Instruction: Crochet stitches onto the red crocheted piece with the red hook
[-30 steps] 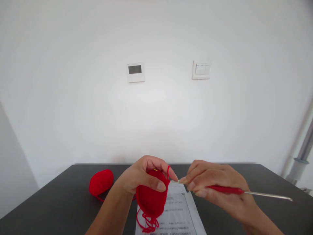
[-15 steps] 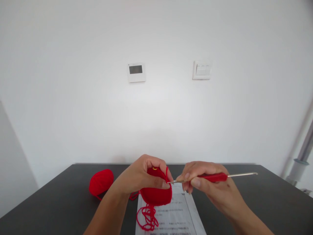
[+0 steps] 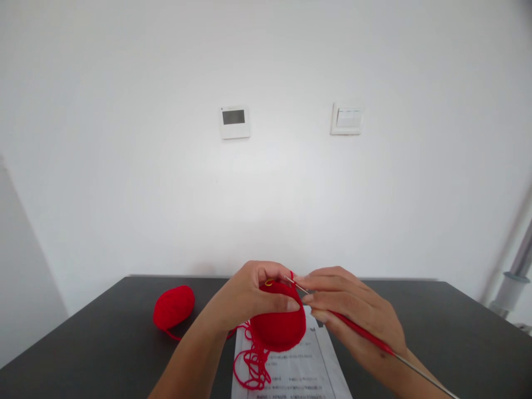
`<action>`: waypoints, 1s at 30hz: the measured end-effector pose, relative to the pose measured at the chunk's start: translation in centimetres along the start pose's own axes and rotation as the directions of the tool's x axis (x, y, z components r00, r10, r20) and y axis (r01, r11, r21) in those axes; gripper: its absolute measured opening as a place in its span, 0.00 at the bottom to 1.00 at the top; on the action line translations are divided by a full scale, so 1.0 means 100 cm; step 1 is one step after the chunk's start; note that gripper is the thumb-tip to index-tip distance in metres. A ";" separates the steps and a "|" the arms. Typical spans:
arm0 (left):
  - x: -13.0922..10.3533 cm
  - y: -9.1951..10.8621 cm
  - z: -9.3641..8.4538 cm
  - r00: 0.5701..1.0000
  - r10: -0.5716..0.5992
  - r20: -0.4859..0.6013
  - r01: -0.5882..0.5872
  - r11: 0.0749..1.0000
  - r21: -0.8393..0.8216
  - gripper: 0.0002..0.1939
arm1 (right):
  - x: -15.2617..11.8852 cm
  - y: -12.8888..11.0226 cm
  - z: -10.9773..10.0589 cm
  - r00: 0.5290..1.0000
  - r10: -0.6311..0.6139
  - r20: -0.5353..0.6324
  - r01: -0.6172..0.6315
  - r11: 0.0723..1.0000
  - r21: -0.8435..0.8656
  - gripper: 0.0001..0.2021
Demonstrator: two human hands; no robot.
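My left hand (image 3: 253, 293) pinches a rounded red crocheted piece (image 3: 279, 331) between its thumb and fingers, and a small yellow marker (image 3: 269, 282) sits at the piece's upper edge. Red yarn runs up by the left forefinger. In my right hand (image 3: 357, 310) is a crochet hook (image 3: 366, 333) with a red grip and metal ends. Its tip lies at the yarn beside the left forefinger, above the piece's right edge. Loose red yarn (image 3: 255, 368) hangs or lies in loops below the piece.
A ball of red yarn (image 3: 173, 307) rests on the dark table (image 3: 103, 343) at the left. Under the hands lies a printed sheet (image 3: 295, 377). Behind, the white wall carries a thermostat panel (image 3: 235, 122) and a switch (image 3: 347, 119). A grey pipe (image 3: 521, 255) stands at the right.
The hook has tilted, its tip now pointing up and left and its rear end down and right. My right hand has closed in on my left, and the red piece has shifted slightly right.
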State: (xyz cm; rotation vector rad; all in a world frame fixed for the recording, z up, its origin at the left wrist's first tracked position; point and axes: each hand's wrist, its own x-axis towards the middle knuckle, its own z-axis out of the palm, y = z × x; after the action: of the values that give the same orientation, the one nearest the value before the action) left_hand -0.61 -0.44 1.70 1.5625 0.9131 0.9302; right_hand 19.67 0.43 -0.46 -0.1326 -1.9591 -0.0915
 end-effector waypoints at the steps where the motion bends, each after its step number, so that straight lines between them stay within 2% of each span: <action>1: 0.000 0.001 0.001 1.000 0.004 -0.013 -0.003 1.000 0.021 0.09 | 0.000 0.000 0.000 1.000 -0.006 0.006 0.006 1.000 -0.002 0.07; 4: 0.000 0.002 0.004 1.000 0.004 -0.024 -0.003 0.999 0.049 0.14 | -0.001 0.001 0.002 1.000 0.014 0.009 -0.014 1.000 0.008 0.07; 9: -0.001 0.000 0.008 0.998 0.007 -0.066 -0.002 0.998 0.068 0.21 | -0.004 0.003 0.003 0.992 0.122 0.025 -0.123 0.991 0.043 0.06; 15: -0.001 -0.001 0.008 0.981 0.072 -0.183 -0.057 0.995 0.088 0.08 | -0.010 0.007 0.002 0.967 0.250 0.041 -0.253 0.961 0.112 0.06; 22: -0.001 0.000 0.008 0.973 0.071 -0.218 -0.058 0.996 0.064 0.06 | -0.011 0.006 0.001 0.904 0.425 0.051 -0.415 0.842 0.345 0.07; 30: -0.002 0.001 0.008 0.975 0.095 -0.203 -0.063 0.986 0.156 0.04 | -0.012 0.007 -0.005 0.839 0.513 0.182 -0.539 0.740 0.402 0.07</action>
State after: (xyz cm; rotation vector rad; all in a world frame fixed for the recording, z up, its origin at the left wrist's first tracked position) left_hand 0.07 -1.00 1.66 1.6588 1.0961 1.1211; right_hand 20.69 1.05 -1.35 -0.3909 -1.8791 0.7406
